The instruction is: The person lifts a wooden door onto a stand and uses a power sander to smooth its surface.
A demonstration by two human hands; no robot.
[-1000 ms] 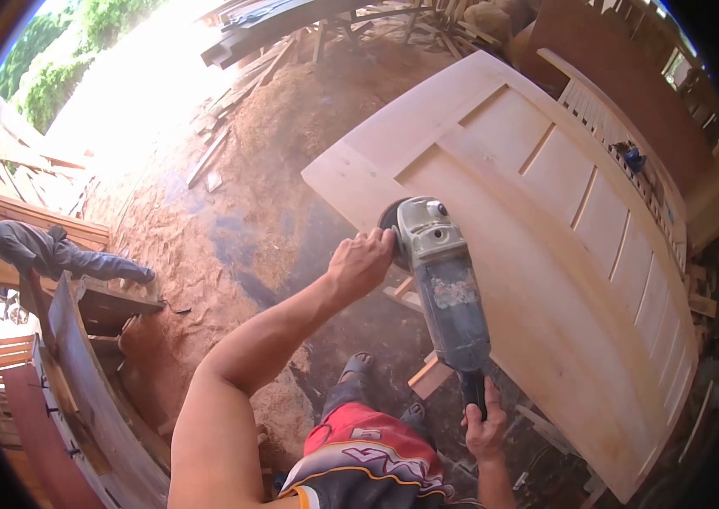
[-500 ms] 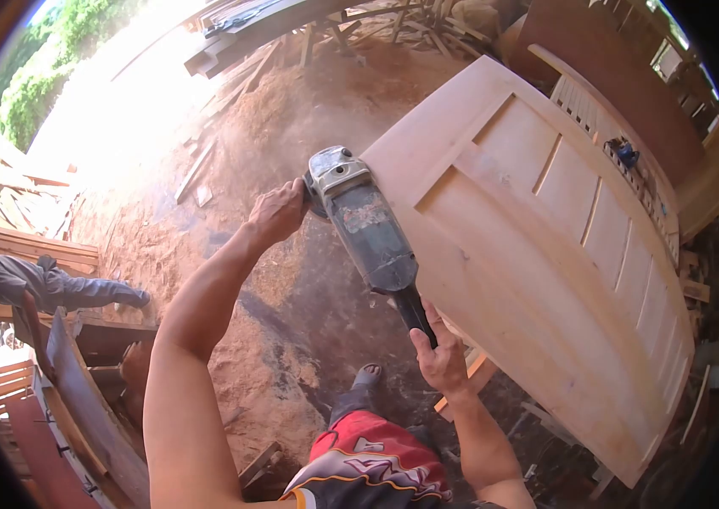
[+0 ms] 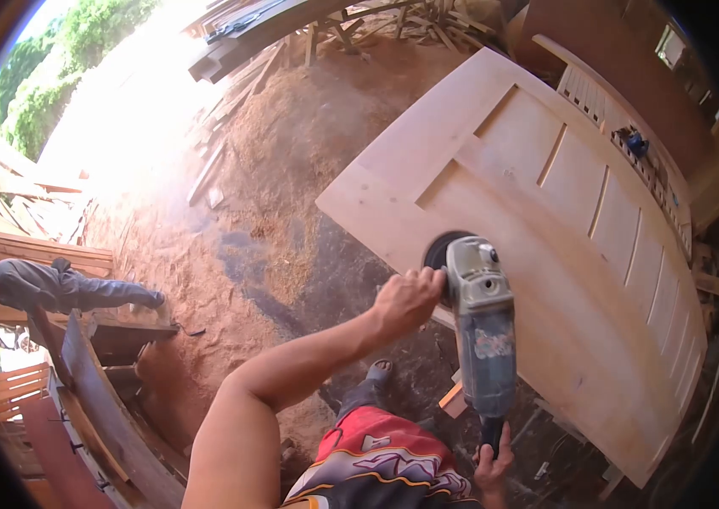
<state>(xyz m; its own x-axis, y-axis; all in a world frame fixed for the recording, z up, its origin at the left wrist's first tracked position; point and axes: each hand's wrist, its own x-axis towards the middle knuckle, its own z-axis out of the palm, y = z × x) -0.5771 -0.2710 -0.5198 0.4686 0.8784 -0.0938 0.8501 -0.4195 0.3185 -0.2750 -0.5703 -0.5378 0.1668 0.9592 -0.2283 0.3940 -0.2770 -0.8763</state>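
Observation:
An angle grinder with a round dark disc lies over the near edge of a large pale wooden panelled door. The disc appears to rest on the flat border of the door, below the recessed panels. My left hand is closed at the side of the grinder's head, and its side handle is mostly hidden under the fingers. Lower down, my right hand wraps round the black rear handle. The grinder's body points from my right hand up toward the disc.
A person bends over long boards at the left. Scrap wood and sawdust cover the ground. Stacked timber stands at the top. A slatted wooden piece with a blue tool on it lies behind the door.
The grinder has moved right and down in view, from the door's left corner to farther along its near edge. Both hands moved with it and kept their hold.

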